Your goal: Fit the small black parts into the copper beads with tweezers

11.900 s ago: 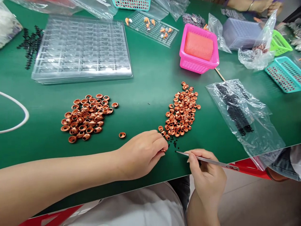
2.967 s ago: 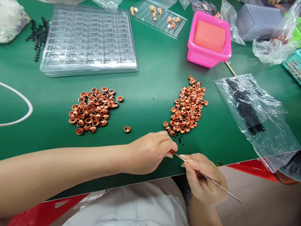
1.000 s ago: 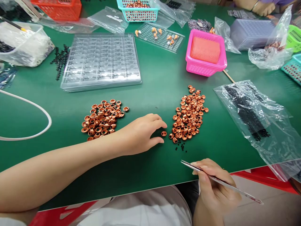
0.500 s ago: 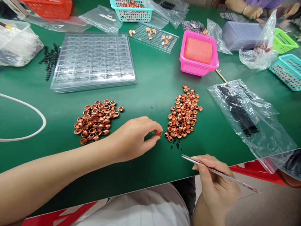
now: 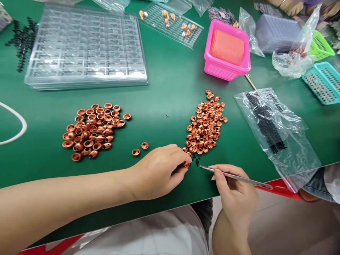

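While the left grip (image 5: pixel 160 171) pinches a copper cup (image 5: pixel 186 164) near the desk's (image 5: pixel 164 95) front edge, the right grip (image 5: pixel 237 191) pinches tweezers (image 5: pixel 247 180) beside black bits (image 5: pixel 197 163). Probably mid-batch: denser cup pile (image 5: pixel 205 124), looser cup pile (image 5: pixel 85 134); can't tell which is done.

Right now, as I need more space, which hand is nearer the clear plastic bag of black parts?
Right. The right hand, holding silver metal tweezers, is left of the bag; the left hand is farther left, beyond the tweezers.
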Available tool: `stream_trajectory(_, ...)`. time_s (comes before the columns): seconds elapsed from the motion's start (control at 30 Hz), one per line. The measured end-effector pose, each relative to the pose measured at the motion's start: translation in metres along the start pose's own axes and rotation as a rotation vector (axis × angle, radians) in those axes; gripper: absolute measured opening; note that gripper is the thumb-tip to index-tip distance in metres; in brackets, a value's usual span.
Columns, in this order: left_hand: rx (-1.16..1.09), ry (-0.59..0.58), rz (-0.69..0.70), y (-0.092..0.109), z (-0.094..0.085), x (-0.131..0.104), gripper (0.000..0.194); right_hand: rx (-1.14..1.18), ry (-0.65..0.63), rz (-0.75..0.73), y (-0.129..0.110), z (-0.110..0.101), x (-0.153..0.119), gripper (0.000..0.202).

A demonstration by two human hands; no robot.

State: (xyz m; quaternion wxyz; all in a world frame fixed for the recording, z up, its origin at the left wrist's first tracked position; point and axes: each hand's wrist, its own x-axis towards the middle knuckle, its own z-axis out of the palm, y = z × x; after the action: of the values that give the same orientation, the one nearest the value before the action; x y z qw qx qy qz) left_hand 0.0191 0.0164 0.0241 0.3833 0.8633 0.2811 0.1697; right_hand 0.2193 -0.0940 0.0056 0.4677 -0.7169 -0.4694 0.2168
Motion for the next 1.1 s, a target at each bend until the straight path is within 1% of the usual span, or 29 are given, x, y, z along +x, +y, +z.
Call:
stream_trajectory(0.23,-0.008,0.01,0.029,-0.0016,-0.0016,0.0012,0.014,-0.053,-0.058,0.015,-0.0011,-0.0014,0.0011,0.007)
stream_trajectory(0.37,-0.007,0.003,0.026,-0.0022,-0.0023,0.001,0.013,-0.064,-0.06,0.013,-0.0008,-0.0012,0.0009,0.007)
stream_trajectory(0.47,0.005,0.002,0.034,-0.0016,-0.0034,0.0011,0.013,-0.07,-0.038,0.011,-0.0014,-0.0006,-0.0001,0.006)
stream_trajectory(0.53,0.013,-0.007,0.079,-0.0001,-0.004,0.0005,0.014,-0.073,-0.025,0.005,-0.0019,-0.0001,-0.0009,0.006)
stream_trajectory(0.7,0.066,-0.063,0.303,0.0041,-0.0015,-0.0041,0.014,-0.072,-0.029,0.003,-0.0022,0.0008,-0.0013,0.005)
stream_trajectory(0.77,0.103,-0.076,0.339,0.0042,0.0003,-0.0055,0.014,-0.095,-0.034,0.017,-0.0023,0.0004,-0.0008,0.005)
stream_trajectory(0.97,0.15,-0.102,0.338,0.0032,-0.0001,-0.0056,0.015,-0.104,-0.051,0.037,-0.0032,-0.0017,0.001,0.008)
stream_trajectory(1.1,0.158,-0.111,0.332,0.0048,-0.0016,-0.005,0.015,-0.073,-0.029,0.051,-0.0073,-0.0001,0.0018,0.01)
